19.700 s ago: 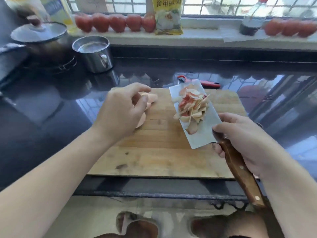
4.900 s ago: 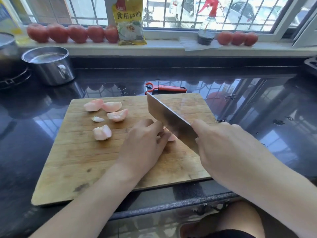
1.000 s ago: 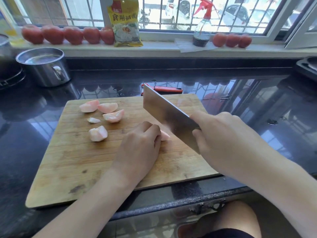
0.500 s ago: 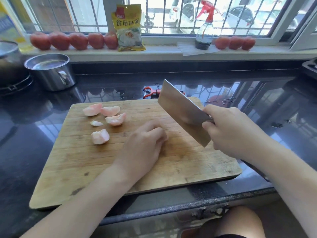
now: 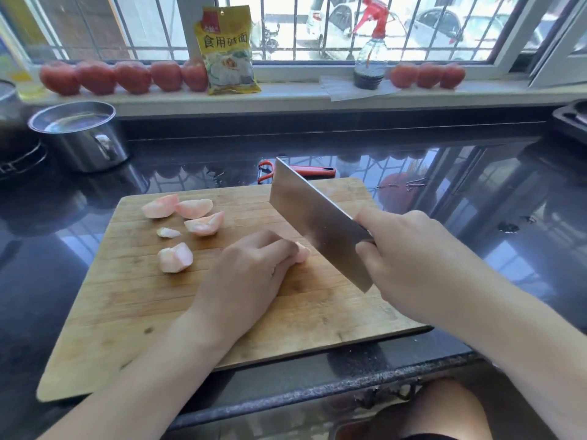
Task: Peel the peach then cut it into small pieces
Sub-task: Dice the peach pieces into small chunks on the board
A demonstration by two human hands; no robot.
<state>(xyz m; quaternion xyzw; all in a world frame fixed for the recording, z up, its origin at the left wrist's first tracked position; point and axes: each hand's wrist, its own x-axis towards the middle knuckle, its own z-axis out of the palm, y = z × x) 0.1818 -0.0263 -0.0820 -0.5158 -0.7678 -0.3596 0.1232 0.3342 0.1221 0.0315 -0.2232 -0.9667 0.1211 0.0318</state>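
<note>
Steel rectangular cleaver (image 5: 313, 220), gripped by right hand (image 5: 409, 255), back down beside pale peeled peach piece (image 5: 301, 251) after lifting; left hand (image 5: 251, 274) pins it; next cut imminent.

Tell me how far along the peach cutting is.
Peeling looks done: five skinless peach pieces lie on the cutting board. In hand: the left hand pins another chunk, and the right hand holds the cleaver beside it. Left: the pieces are still large wedges to chop.
</note>
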